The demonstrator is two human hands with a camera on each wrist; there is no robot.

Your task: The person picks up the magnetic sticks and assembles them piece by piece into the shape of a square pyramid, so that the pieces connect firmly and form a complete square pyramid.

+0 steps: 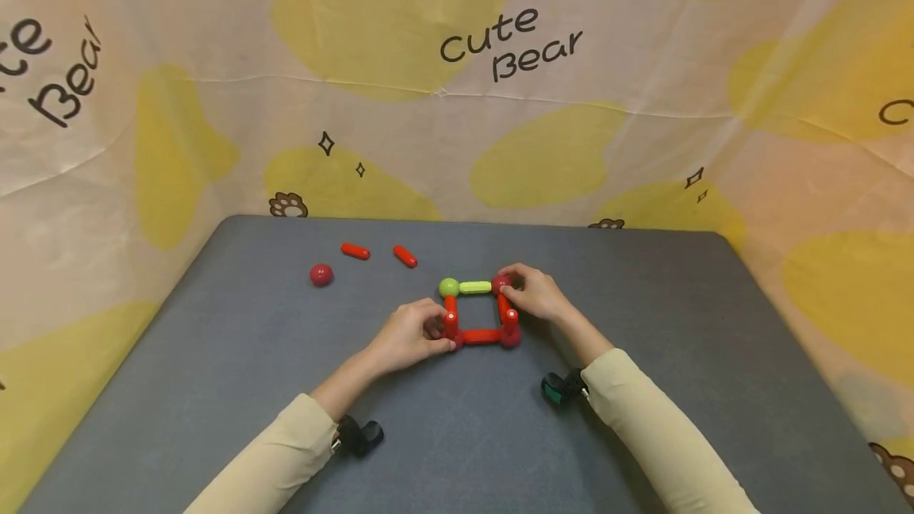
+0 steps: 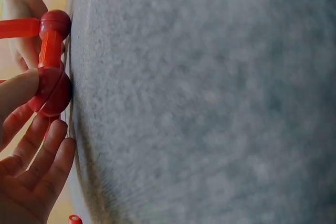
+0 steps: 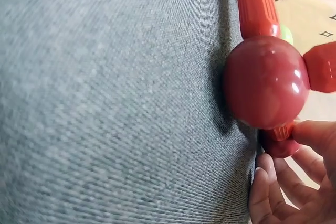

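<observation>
A square of magnetic-style rods and balls lies on the grey table. My left hand (image 1: 408,334) pinches its front-left red ball (image 2: 56,94) between thumb and fingers. At the back right, my right hand (image 1: 537,293) grips another red ball (image 1: 501,284). The front-right red ball (image 3: 266,82) is untouched, and a green ball (image 1: 448,287) forms the back-left corner. A yellow-green rod (image 1: 475,287) makes the back side; the front rod (image 1: 481,336) and both side rods are red. Two more red rods (image 1: 512,320) stand up from the front balls.
Behind and left of the square lie a loose red ball (image 1: 321,274) and two loose red rods, one farther left (image 1: 355,251) and one nearer the square (image 1: 405,256). A patterned cloth (image 1: 400,157) rises behind the grey table (image 1: 236,339) and along its sides.
</observation>
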